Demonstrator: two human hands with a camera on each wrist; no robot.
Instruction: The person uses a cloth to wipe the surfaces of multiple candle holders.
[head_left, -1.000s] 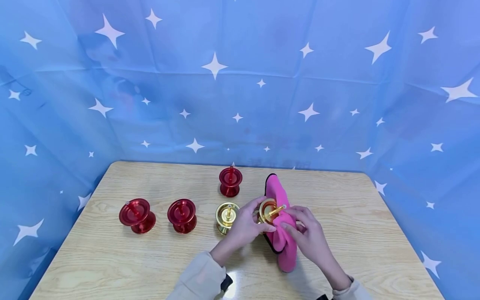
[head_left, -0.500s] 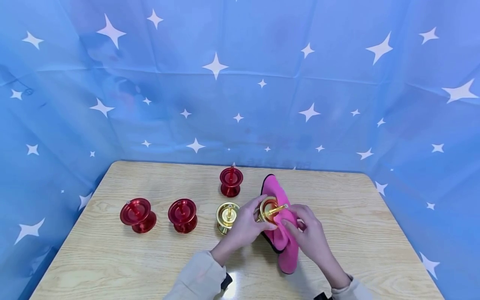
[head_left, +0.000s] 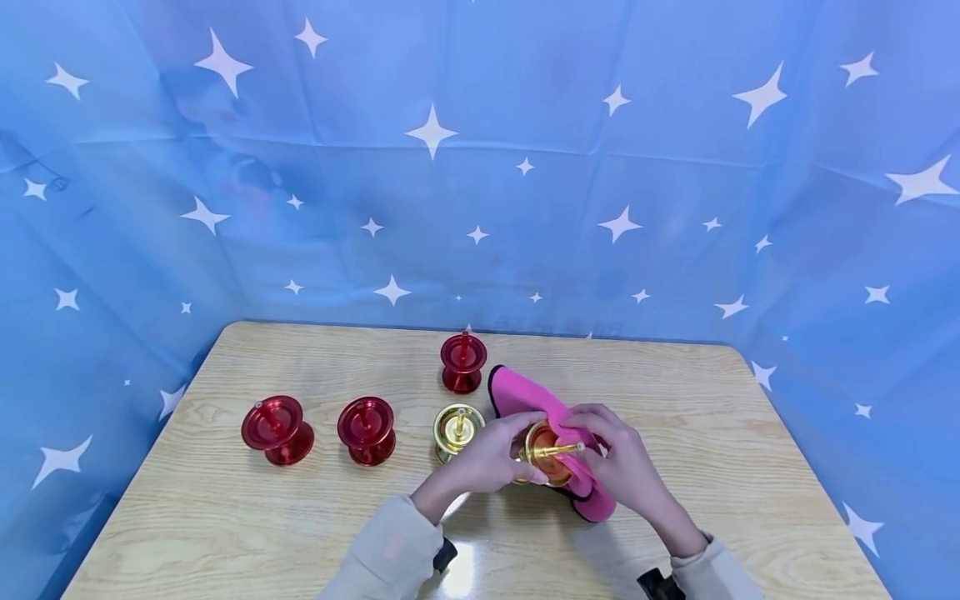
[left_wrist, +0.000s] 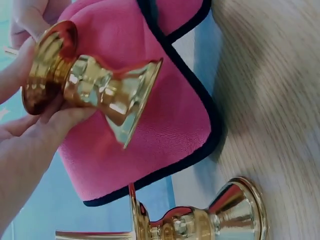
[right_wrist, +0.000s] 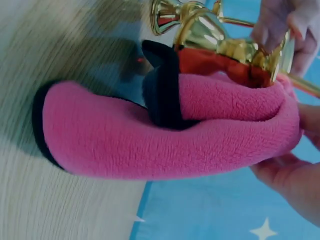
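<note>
My left hand grips a shiny gold candle holder by its dish end, above the table. The holder is tilted, its thin central post pointing right; in the left wrist view its flared foot sticks out beyond the fingers. With my right hand I pinch a pink cloth edged in black against the dish's right side. The cloth drapes behind and below the holder, and in the right wrist view it hangs as a long fold. My right fingertips are partly hidden by cloth.
A second gold candle holder stands upright just left of my left hand. Red candle holders stand at the back, centre left and far left. The wooden table meets a blue star-printed curtain.
Both hands have shifted slightly lower, the candle holder with them. The cloth's upper end has swung left, and its lower end right. The post lies closer to level.
</note>
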